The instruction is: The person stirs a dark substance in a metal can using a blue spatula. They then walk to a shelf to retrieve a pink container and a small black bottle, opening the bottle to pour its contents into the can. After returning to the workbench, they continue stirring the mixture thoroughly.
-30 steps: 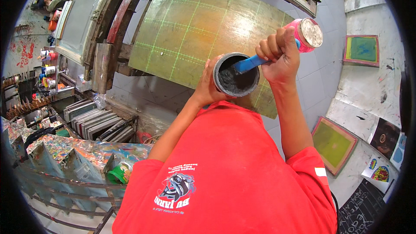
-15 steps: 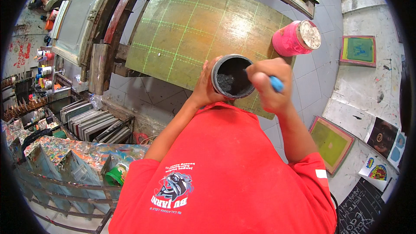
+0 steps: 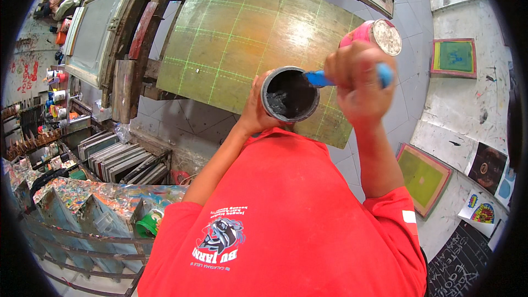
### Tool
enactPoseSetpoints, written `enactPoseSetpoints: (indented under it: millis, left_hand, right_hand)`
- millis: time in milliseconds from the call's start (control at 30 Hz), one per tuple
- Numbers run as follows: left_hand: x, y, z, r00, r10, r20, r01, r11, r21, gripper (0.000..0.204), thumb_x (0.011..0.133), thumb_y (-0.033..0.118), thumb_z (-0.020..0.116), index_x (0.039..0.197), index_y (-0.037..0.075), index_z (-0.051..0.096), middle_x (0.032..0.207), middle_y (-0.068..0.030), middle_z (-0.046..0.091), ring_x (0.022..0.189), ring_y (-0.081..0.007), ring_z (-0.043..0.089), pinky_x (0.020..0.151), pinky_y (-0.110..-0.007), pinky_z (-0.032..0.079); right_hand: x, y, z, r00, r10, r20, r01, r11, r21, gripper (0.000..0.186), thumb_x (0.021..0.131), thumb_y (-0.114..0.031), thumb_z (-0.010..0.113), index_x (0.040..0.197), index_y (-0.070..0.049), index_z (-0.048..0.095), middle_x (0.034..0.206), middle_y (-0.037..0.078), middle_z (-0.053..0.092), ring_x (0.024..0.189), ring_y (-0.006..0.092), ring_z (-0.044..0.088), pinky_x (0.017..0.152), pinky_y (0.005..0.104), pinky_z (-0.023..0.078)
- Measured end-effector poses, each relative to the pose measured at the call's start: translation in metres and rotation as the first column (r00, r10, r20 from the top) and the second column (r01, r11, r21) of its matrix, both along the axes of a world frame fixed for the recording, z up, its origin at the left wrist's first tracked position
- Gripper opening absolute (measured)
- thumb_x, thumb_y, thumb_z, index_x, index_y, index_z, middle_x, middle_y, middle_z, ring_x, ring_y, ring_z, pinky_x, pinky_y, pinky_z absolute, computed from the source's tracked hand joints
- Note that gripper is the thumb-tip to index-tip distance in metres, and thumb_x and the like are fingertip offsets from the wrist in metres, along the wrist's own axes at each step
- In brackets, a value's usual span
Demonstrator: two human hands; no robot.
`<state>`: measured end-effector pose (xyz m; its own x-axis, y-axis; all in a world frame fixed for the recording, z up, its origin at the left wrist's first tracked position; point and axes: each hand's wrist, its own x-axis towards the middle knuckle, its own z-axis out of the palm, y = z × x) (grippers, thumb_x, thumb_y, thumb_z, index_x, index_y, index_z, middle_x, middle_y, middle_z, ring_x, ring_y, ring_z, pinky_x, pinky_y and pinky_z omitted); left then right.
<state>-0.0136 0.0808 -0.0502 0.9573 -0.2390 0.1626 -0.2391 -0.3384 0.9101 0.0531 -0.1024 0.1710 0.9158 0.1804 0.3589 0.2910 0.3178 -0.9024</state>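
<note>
A round dark jar (image 3: 287,120) stands just in front of my red shirt, at the near edge of a board marked with green grid lines (image 3: 220,36). My left hand (image 3: 252,111) is wrapped round the jar's left side and steadies it. Dark, thick paste (image 3: 280,100) clings inside. My right hand (image 3: 360,80) is closed round a blue stick-like tool (image 3: 319,78), raised to the right of the jar. The tool lies nearly level, its left end at the jar's right rim. Motion blur hides its exact kind.
A pink container with a pale, stained lid (image 3: 386,37) stands at the board's right edge. Framed screens (image 3: 104,27) lean at the far left, and several more (image 3: 124,157) stand in a rack. A yellow-green screen (image 3: 422,179) lies right of my right arm.
My right hand has moved right and slightly up, drawing the blue tool out toward the jar's rim, so more of it shows. My left hand still grips the jar.
</note>
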Motion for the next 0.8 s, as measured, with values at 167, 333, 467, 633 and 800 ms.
enactPoseSetpoints:
  millis: [167, 333, 467, 633, 800]
  left_hand:
    - [-0.002, 0.002, -0.004, 0.995, -0.016, -0.099, 0.013, 0.999, -0.035, 0.121, 0.049, 0.04, 0.094, 0.144, 0.009, 0.027, 0.139, -0.0146, 0.043, 0.131, -0.0387, 0.04, 0.113, -0.05, 0.026]
    - [-0.005, 0.001, -0.001, 0.999, 0.02, -0.037, -0.022, 0.999, -0.038, 0.123, 0.047, 0.037, 0.095, 0.145, 0.007, 0.026, 0.142, -0.0158, 0.04, 0.132, -0.0382, 0.039, 0.114, -0.05, 0.026]
    - [-0.002, 0.002, -0.003, 0.999, 0.019, 0.027, -0.019, 1.0, 0.012, 0.124, 0.047, 0.036, 0.095, 0.145, 0.007, 0.025, 0.142, -0.0161, 0.04, 0.132, -0.0382, 0.039, 0.114, -0.051, 0.026]
    - [-0.001, 0.002, 0.0, 0.998, -0.034, -0.046, 0.032, 0.999, -0.029, 0.124, 0.047, 0.034, 0.095, 0.145, 0.007, 0.025, 0.14, -0.0166, 0.042, 0.131, -0.0385, 0.04, 0.111, -0.049, 0.03]
    - [-0.003, 0.001, 0.006, 0.999, 0.034, 0.031, -0.033, 0.998, -0.051, 0.12, 0.048, 0.034, 0.095, 0.143, 0.008, 0.028, 0.139, -0.0162, 0.042, 0.129, -0.0382, 0.041, 0.109, -0.049, 0.033]
  right_hand:
    - [-0.031, 0.018, -0.035, 0.985, 0.174, 0.019, -0.167, 0.965, -0.2, 0.045, 0.1, -0.037, 0.053, 0.068, -0.006, 0.045, 0.053, -0.001, 0.03, 0.045, 0.0121, 0.029, 0.045, 0.0313, 0.023]
    - [-0.012, 0.005, -0.014, 0.982, 0.153, -0.108, -0.111, 0.941, 0.319, 0.043, 0.101, -0.032, 0.054, 0.066, -0.007, 0.046, 0.057, 0.001, 0.039, 0.05, 0.0102, 0.037, 0.047, 0.0299, 0.028]
    - [-0.003, -0.015, -0.019, 0.983, 0.158, -0.096, -0.144, 0.981, 0.131, 0.04, 0.1, -0.025, 0.056, 0.066, -0.004, 0.052, 0.061, 0.002, 0.047, 0.056, 0.0081, 0.043, 0.049, 0.0285, 0.033]
    - [-0.034, 0.025, -0.043, 0.972, 0.236, 0.001, -0.235, 0.971, -0.049, 0.039, 0.102, -0.031, 0.05, 0.071, -0.008, 0.047, 0.056, 0.002, 0.04, 0.049, 0.0111, 0.035, 0.047, 0.0285, 0.025]
    - [0.006, -0.006, -0.016, 0.985, 0.144, -0.097, -0.108, 0.944, 0.312, 0.041, 0.102, -0.023, 0.051, 0.066, -0.004, 0.048, 0.061, 0.0, 0.044, 0.053, 0.0102, 0.04, 0.049, 0.0273, 0.032]
